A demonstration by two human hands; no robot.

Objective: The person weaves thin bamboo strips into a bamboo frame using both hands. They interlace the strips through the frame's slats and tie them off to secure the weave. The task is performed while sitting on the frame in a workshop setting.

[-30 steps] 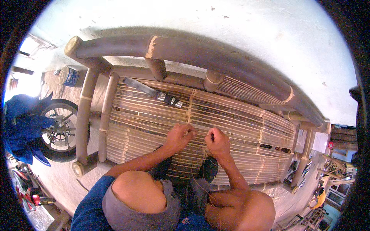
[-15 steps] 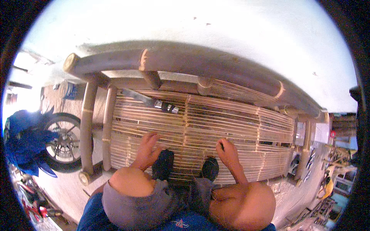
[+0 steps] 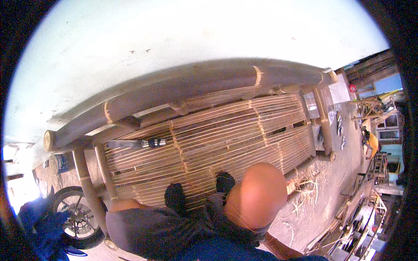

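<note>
Neither of my hands shows. My right forearm (image 3: 281, 249) runs down beside my bent right knee (image 3: 261, 191) and off the lower edge; whatever that hand holds is out of sight. My left arm is hidden. In front of me is a bamboo bench (image 3: 244, 126) with a slatted seat, framed by thick brown poles. A long knife (image 3: 154, 142), its handle bound with dark bands, lies on the slats near the far left corner. My dark-clad feet (image 3: 175, 198) rest on the slats close to me.
A motorcycle wheel (image 3: 78, 217) stands beyond the bench's left end, near a blue-and-white bucket (image 3: 60, 163). Bamboo shavings (image 3: 305, 191) litter the floor on the right. A person in yellow (image 3: 371, 144) is farther off, among stacked bamboo pieces. A white wall (image 3: 196, 30) rises behind the bench.
Both hands, earlier over the slats, have left the view; the left had its fingers apart. The view has turned to the right, so more floor shows there. The knife stays on the slats.
</note>
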